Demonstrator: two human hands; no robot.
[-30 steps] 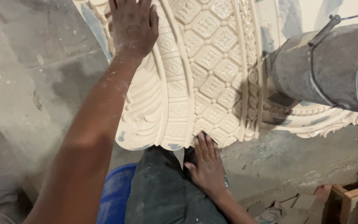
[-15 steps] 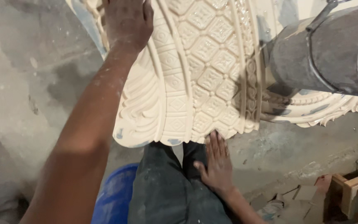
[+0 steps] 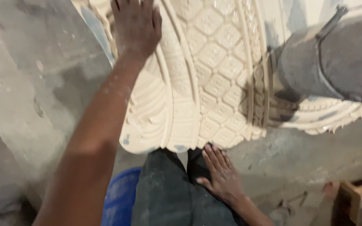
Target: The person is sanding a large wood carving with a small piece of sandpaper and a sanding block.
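Observation:
A long cream moulding (image 3: 206, 83) carved with diamond and leaf patterns lies across the middle of the view. My left hand (image 3: 135, 26) rests flat on its upper left part, fingers spread, arm dusted white. My right hand (image 3: 221, 173) is at the moulding's near end, fingertips tucked under its bottom edge, palm over my dark trouser leg (image 3: 168, 192). Neither hand grips anything else.
A grey metal bucket (image 3: 336, 62) lies on its side at the right, over a second scalloped cream piece (image 3: 336, 119). The grey concrete floor (image 3: 30, 83) surrounds everything. A blue tub (image 3: 120, 196) sits beside my leg. A wooden frame (image 3: 359, 201) is at the lower right.
The view has drifted so the moulding sits lower and nearer. My right hand slid a little right along its near end; my left hand stayed flat on the carving.

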